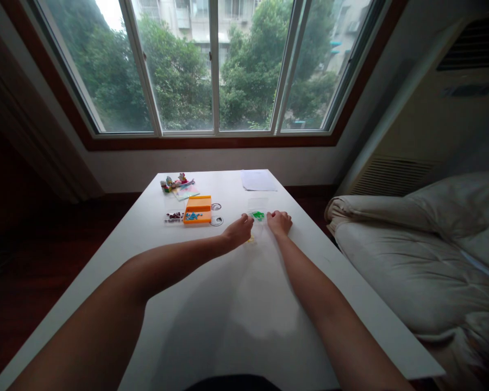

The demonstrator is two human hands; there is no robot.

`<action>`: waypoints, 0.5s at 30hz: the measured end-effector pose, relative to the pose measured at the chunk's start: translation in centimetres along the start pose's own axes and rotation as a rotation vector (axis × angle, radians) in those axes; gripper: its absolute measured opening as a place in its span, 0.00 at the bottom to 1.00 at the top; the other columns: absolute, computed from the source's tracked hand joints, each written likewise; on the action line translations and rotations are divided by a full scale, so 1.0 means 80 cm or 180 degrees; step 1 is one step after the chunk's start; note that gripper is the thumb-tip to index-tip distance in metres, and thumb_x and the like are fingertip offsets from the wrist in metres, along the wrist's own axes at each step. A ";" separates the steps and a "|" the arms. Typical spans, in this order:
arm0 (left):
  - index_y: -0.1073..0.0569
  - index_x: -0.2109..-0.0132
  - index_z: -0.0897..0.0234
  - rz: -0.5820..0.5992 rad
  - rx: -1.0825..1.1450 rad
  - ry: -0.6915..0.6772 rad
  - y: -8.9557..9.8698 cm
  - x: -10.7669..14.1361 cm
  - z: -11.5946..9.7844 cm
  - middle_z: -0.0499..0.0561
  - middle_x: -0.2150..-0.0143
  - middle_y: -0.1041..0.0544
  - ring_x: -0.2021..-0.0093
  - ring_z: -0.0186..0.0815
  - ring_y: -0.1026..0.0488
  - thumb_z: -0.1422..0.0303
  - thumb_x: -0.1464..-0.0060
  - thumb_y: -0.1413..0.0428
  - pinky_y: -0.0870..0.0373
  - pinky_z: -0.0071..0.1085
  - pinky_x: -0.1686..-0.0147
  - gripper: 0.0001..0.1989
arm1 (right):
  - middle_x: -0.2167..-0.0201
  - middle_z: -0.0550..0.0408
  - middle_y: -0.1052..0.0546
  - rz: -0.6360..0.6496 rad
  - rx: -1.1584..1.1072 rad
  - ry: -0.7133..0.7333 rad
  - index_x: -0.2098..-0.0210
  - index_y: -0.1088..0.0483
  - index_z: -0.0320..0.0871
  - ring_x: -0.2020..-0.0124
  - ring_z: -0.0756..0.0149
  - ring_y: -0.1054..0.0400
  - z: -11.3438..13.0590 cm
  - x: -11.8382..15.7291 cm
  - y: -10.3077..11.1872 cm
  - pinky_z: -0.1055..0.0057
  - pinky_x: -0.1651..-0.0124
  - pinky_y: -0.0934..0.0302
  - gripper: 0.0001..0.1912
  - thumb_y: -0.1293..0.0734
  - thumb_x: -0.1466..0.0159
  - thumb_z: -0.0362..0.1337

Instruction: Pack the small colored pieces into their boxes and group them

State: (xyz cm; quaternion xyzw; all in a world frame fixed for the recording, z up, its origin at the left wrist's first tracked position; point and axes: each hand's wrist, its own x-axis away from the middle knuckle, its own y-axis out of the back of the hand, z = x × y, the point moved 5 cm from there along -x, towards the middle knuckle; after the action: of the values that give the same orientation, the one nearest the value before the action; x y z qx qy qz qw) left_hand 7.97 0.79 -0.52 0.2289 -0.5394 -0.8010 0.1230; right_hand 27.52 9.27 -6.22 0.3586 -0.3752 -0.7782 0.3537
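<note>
A small clear plastic box (257, 220) holding bright green pieces (258, 215) sits on the white table between my hands, its see-through lid (258, 204) raised behind it. My left hand (239, 231) is at the box's left side with thumb and fingers pinched together; whatever is between them is too small to make out. On the right, the curled fingers of my right hand (281, 221) rest against the box's edge. Some small yellow pieces (251, 239) lie just in front of the box, partly behind my left hand.
An orange open case (198, 202) with blue pieces stands left on the table (228, 304), beside a clear box of dark brown pieces (174, 217) and two ring-shaped items (216, 221). Small colourful figures (175, 183) and white paper (258, 180) lie farther back.
</note>
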 end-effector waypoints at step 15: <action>0.20 0.51 0.65 -0.0124 -0.0333 -0.0236 0.033 0.013 -0.006 0.59 0.46 0.25 0.35 0.48 0.40 0.80 0.42 0.51 0.51 0.56 0.30 0.18 | 0.54 0.40 0.28 0.0039 0.0004 0.0038 0.60 0.23 0.42 0.49 0.49 0.39 0.003 0.003 -0.002 0.55 0.46 0.46 0.17 0.39 0.35 0.46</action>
State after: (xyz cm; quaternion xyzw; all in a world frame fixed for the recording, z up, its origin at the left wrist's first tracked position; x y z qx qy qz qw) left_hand 7.13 -1.05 1.49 0.2028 -0.4964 -0.8382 0.0991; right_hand 27.19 9.21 -6.30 0.3611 -0.3758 -0.7736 0.3605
